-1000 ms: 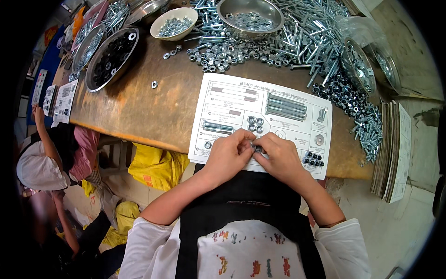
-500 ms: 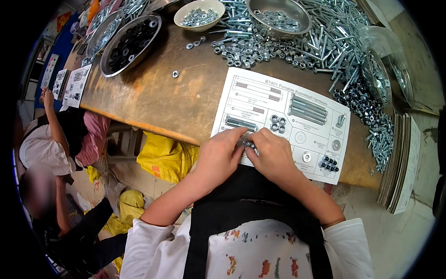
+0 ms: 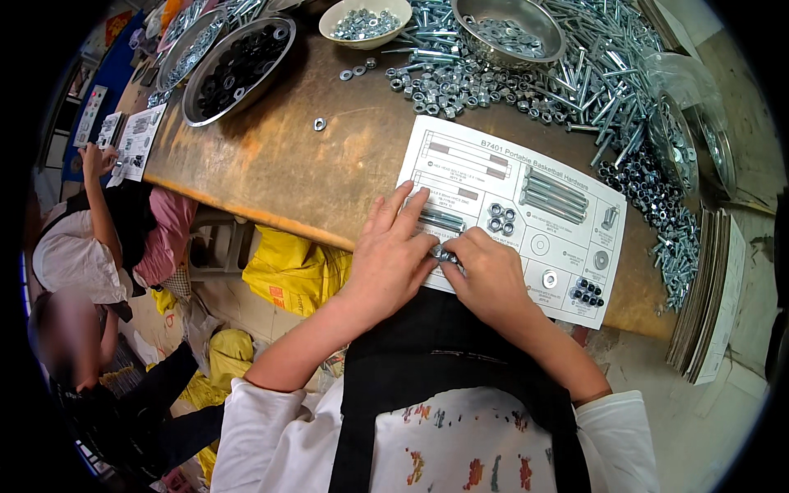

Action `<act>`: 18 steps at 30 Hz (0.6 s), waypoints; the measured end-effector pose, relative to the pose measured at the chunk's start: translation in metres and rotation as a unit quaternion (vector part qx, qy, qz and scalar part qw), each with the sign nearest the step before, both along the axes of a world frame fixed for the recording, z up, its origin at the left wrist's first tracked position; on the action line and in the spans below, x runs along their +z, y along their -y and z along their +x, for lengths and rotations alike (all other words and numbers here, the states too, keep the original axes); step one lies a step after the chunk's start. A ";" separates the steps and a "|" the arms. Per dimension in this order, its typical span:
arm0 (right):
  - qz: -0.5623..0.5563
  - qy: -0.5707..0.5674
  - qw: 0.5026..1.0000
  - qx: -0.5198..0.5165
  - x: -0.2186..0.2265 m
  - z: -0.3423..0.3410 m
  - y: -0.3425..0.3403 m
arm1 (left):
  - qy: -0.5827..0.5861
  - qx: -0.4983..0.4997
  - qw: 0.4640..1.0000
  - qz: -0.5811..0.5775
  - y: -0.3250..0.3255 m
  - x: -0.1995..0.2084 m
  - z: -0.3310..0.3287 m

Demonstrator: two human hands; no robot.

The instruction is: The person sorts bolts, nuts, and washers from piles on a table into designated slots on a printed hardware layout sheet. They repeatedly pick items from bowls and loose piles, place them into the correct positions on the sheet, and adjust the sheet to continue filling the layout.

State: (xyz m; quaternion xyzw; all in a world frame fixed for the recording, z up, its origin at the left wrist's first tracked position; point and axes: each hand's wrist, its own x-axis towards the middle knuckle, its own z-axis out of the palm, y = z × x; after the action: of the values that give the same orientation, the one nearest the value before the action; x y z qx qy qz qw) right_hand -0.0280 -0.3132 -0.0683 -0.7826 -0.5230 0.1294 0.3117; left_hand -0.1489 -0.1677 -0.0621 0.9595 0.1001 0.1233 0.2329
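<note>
Both hands meet at the bench's near edge, left hand (image 3: 393, 255) and right hand (image 3: 486, 275) pinching a small bunch of bolts (image 3: 445, 254) between their fingertips. The bolts sit on the lower left corner of the white card (image 3: 526, 215), right where the fingers touch.

- The white sorting card (image 3: 526, 215) lay flat near the front edge of the wooden table, turned slightly clockwise, with printed outlines marking where each part belonged.
- A cluster of small silver nuts (image 3: 445, 255) sat at the card's lower left edge, pinched between the fingertips of both hands.
- Silver bolts (image 3: 442, 220) lay side by side on the card, partly under the left fingers.
- More long bolts (image 3: 555, 195) rested in a row on the card's upper right, with four nuts (image 3: 500, 218) grouped between.
</note>
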 end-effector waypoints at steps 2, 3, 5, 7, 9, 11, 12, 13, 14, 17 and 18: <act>0.005 0.005 1.000 0.005 -0.001 -0.001 -0.003 | -0.005 0.002 1.000 -0.004 -0.004 0.001 -0.001; 0.000 0.008 1.000 0.001 0.000 -0.001 -0.004 | -0.008 0.003 1.000 -0.006 -0.005 0.002 -0.001; -0.012 0.014 1.000 -0.005 0.001 -0.002 -0.003 | -0.014 -0.007 1.000 -0.001 -0.005 0.002 0.000; -0.015 -0.001 1.000 -0.006 0.001 -0.002 0.000 | -0.015 -0.019 1.000 0.014 -0.004 0.004 0.001; -0.016 -0.008 1.000 -0.005 0.001 0.000 0.002 | -0.011 -0.033 0.999 0.040 -0.002 0.007 0.003; -0.013 -0.011 1.000 -0.001 -0.002 0.001 0.003 | -0.005 -0.042 0.998 0.052 -0.001 0.006 0.004; -0.004 -0.013 1.000 -0.003 -0.002 0.001 0.004 | -0.002 -0.047 0.997 0.058 -0.001 0.005 0.004; 0.006 -0.016 1.000 -0.005 -0.002 0.001 0.005 | -0.002 -0.051 0.997 0.054 -0.001 0.005 0.005; 0.015 -0.020 1.000 -0.006 -0.002 0.001 0.006 | -0.001 -0.054 0.997 0.050 -0.001 0.004 0.005; 0.023 -0.027 0.999 -0.015 -0.004 0.002 0.010 | -0.003 -0.070 0.997 0.038 -0.001 0.002 0.008; 0.023 -0.027 0.999 -0.013 -0.004 0.002 0.010 | -0.004 -0.076 0.997 0.034 -0.001 0.002 0.008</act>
State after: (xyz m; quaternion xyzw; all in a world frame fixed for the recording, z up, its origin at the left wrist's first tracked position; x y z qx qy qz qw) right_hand -0.0261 -0.3232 -0.0727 -0.7781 -0.5069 0.1346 0.3456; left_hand -0.1406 -0.1666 -0.0603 0.9721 0.0233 0.1050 0.2083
